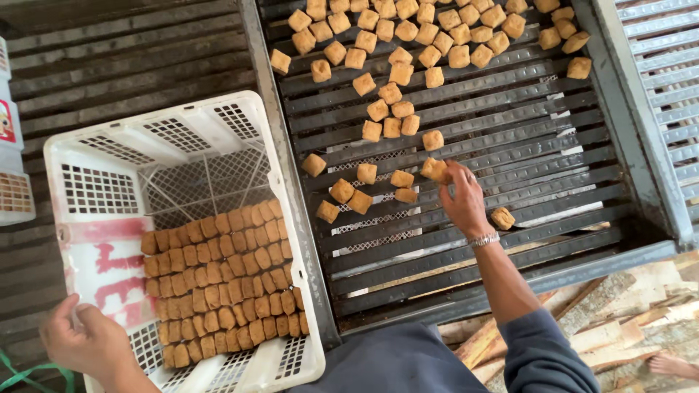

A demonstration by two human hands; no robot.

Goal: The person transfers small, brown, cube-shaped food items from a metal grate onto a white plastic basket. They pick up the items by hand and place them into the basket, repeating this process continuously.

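On the slatted metal rack in front of me, seen from the head camera, my right hand reaches forward with its fingers pinched around one golden-brown cube. That cube sits at my fingertips, just above the slats, near the lower edge of the scattered cubes. My left hand is closed over the near rim of the white plastic crate, gripping it; it carries no cube.

Risks, as I judge them:
- The pinch is at the fingertips only. A loose hold could let the cube fall onto the slats, and the gaps between the slats may catch or mark a soft piece.
- One cube lies just beside my right wrist, next to my watch. A careless sweep of the forearm could knock it.
- The rack frame stands between the rack and the crate. A cube carried low could strike it.
- The crate rests on dark slats and tilts toward me. If my left hand slackens, the packed rows of cubes could slide.

Surroundings: a second rack lies at the far right. Split firewood lies below the rack's near edge, and a bare foot shows beside it. Part of another crate shows at the left edge, and a green strap lies near my left hand.
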